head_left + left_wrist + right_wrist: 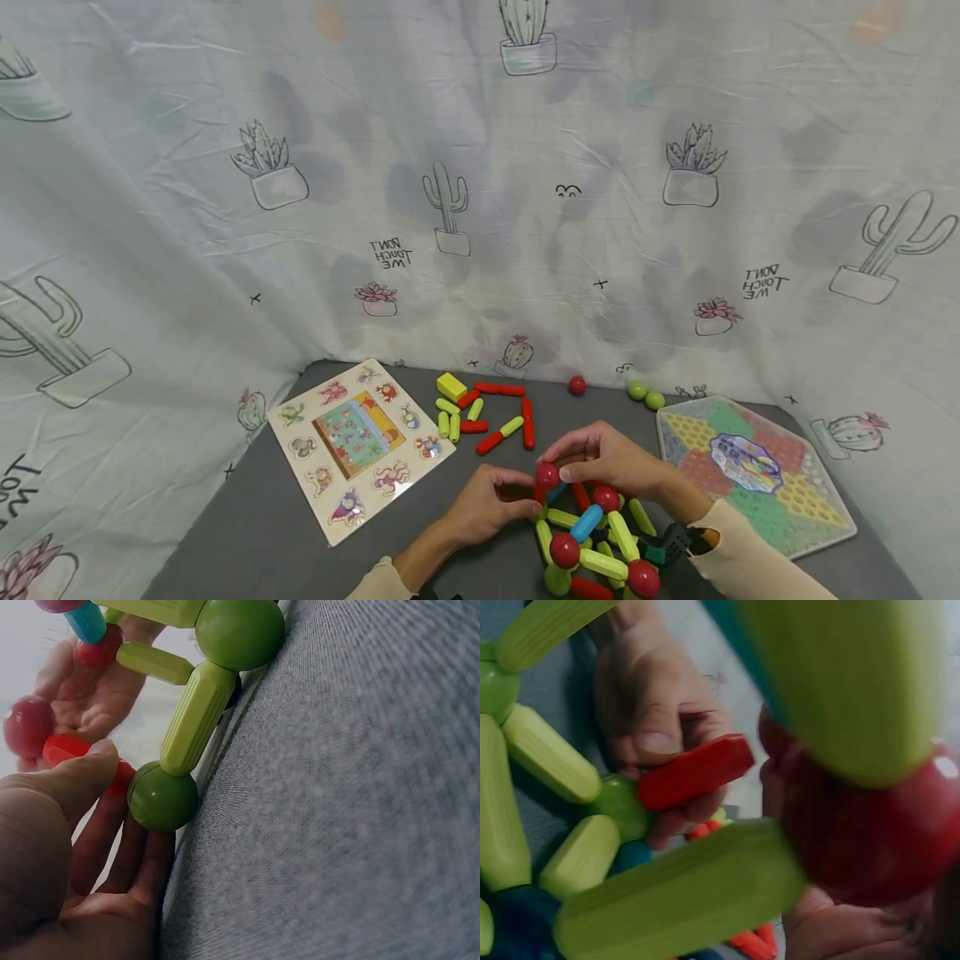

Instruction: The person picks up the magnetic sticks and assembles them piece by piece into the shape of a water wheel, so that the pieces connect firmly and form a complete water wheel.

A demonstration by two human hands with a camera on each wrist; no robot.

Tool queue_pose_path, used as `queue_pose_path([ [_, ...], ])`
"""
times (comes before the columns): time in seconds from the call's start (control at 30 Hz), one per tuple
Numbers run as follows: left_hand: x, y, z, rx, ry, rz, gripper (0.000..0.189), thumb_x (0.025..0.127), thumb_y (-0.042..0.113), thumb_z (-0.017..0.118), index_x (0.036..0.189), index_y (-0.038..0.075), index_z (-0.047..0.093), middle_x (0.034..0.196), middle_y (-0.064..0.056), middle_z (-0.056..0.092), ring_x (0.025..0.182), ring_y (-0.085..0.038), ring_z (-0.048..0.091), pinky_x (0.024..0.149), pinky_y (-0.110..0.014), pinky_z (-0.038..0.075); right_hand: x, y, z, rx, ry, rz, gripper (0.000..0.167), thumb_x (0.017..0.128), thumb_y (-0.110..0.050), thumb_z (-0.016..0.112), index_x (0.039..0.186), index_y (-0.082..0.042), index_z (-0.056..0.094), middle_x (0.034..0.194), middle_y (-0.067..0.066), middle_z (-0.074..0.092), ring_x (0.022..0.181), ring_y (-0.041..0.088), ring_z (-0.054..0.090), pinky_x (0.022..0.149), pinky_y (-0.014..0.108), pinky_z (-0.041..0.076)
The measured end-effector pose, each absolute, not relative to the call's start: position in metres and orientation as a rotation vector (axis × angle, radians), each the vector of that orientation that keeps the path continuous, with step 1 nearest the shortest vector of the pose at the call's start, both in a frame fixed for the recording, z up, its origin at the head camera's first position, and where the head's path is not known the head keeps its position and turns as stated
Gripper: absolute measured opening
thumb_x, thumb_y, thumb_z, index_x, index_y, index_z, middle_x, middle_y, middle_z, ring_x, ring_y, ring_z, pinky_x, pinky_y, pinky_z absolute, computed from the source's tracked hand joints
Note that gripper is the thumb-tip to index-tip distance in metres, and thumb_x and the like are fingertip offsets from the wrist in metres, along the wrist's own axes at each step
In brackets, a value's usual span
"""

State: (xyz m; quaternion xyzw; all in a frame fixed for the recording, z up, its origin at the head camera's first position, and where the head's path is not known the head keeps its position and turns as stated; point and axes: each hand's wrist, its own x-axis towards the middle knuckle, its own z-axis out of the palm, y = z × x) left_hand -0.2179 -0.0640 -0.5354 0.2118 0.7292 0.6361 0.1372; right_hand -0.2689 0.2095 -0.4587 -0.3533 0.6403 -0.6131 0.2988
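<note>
My left hand (482, 505) pinches a red rod (697, 772) between thumb and fingers, at the left side of a ball-and-rod frame. The rod's lower end meets a green ball (162, 796). Above it, my right hand (611, 458) holds a red ball (548, 476) in its fingertips, at the rod's upper end. The frame joins yellow-green rods (603, 564), a blue rod (587, 523) and red balls (565, 551) at its upper corners. In the right wrist view, a near red ball (870, 825) covers part of my right hand.
Loose red rods (500, 389) and short yellow-green rods (444, 425) lie behind the hands, near a yellow block (452, 387). A red ball (577, 385) and green balls (637, 390) sit by the curtain. A picture board (300, 479) lies left, a hexagonal game board (795, 467) right.
</note>
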Motion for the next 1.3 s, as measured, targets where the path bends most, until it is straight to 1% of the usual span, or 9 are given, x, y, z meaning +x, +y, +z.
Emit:
queue_pose_path([
  [0.13,-0.218,-0.064,-0.535,0.636,2.11,1.837,0.026,0.096,0.013,0.085,0.121,0.009,0.084,0.116,-0.008,0.084,0.099,-0.004,0.072,0.09,-0.02,0.057,-0.269,0.208,-0.462,-0.898,1.728,-1.6,0.033,0.108,-0.005,0.066,0.138,0.01,0.068,0.128,0.006,0.081,0.118,0.015,0.076,0.1,0.031,0.061],
  [0.27,-0.218,-0.063,-0.535,0.629,2.116,1.835,0.026,0.095,0.013,0.085,0.121,0.009,0.084,0.116,-0.007,0.084,0.1,-0.004,0.072,0.09,-0.02,0.057,-0.266,0.219,-0.464,-0.853,1.781,-1.681,0.034,0.111,-0.005,0.059,0.14,0.013,0.065,0.136,0.017,0.076,0.125,0.024,0.075,0.107,0.038,0.06],
  [0.37,-0.218,-0.061,-0.535,0.615,2.115,1.835,0.026,0.094,0.012,0.086,0.12,0.01,0.084,0.115,-0.005,0.083,0.099,-0.004,0.072,0.089,-0.019,0.057,-0.253,0.239,-0.463,-0.73,1.929,-1.747,0.034,0.112,-0.008,0.057,0.139,0.011,0.065,0.136,0.016,0.076,0.125,0.027,0.075,0.106,0.04,0.061],
  [0.53,-0.217,-0.059,-0.535,0.596,2.085,1.854,0.027,0.092,0.011,0.087,0.119,0.009,0.084,0.115,-0.004,0.083,0.099,-0.004,0.072,0.088,-0.019,0.058,-0.204,0.279,-0.471,-0.549,2.309,-1.671,0.03,0.11,-0.014,0.066,0.135,0.003,0.071,0.128,0.012,0.079,0.112,0.017,0.078,0.092,0.035,0.065],
  [0.67,-0.216,-0.06,-0.536,0.585,2.085,1.862,0.028,0.092,0.01,0.088,0.119,0.008,0.084,0.116,-0.005,0.083,0.101,-0.005,0.073,0.089,-0.019,0.058,-0.168,0.302,-0.488,-0.619,2.542,-1.548,0.027,0.105,-0.01,0.073,0.13,0.0,0.074,0.122,0.012,0.08,0.107,0.011,0.078,0.088,0.03,0.065],
  [0.8,-0.216,-0.06,-0.535,0.573,2.11,1.854,0.027,0.091,0.01,0.088,0.118,0.009,0.084,0.115,-0.005,0.083,0.101,-0.007,0.073,0.089,-0.019,0.058,-0.145,0.312,-0.506,-0.69,2.862,-1.254,0.031,0.097,-0.019,0.085,0.128,-0.015,0.079,0.118,-0.002,0.081,0.106,0.0,0.074,0.086,0.027,0.063],
  [0.93,-0.216,-0.062,-0.534,0.567,2.108,1.853,0.028,0.091,0.009,0.088,0.119,0.009,0.084,0.115,-0.005,0.083,0.1,-0.006,0.073,0.089,-0.019,0.058,-0.139,0.307,-0.519,-0.596,3.084,-1.118,0.036,0.089,-0.027,0.093,0.123,-0.029,0.08,0.116,-0.013,0.079,0.106,-0.006,0.07,0.087,0.027,0.062],
  [1.1,-0.219,-0.065,-0.535,0.635,2.047,1.836,0.033,0.091,0.006,0.088,0.123,0.008,0.082,0.12,-0.006,0.082,0.107,-0.005,0.074,0.095,-0.02,0.058,-0.139,0.3,-0.528,-0.458,3.039,-1.335,0.032,0.089,-0.017,0.092,0.119,-0.024,0.081,0.115,-0.004,0.08,0.102,-0.007,0.071,0.084,0.024,0.063],
  [1.3,-0.228,-0.079,-0.53,0.778,1.928,1.821,0.041,0.095,0.005,0.082,0.136,0.004,0.075,0.132,-0.012,0.078,0.118,-0.013,0.075,0.104,-0.027,0.059,-0.139,0.301,-0.533,-0.342,2.843,-1.55,0.03,0.095,-0.012,0.086,0.123,-0.012,0.08,0.12,0.004,0.08,0.104,-0.004,0.073,0.084,0.025,0.064],
])
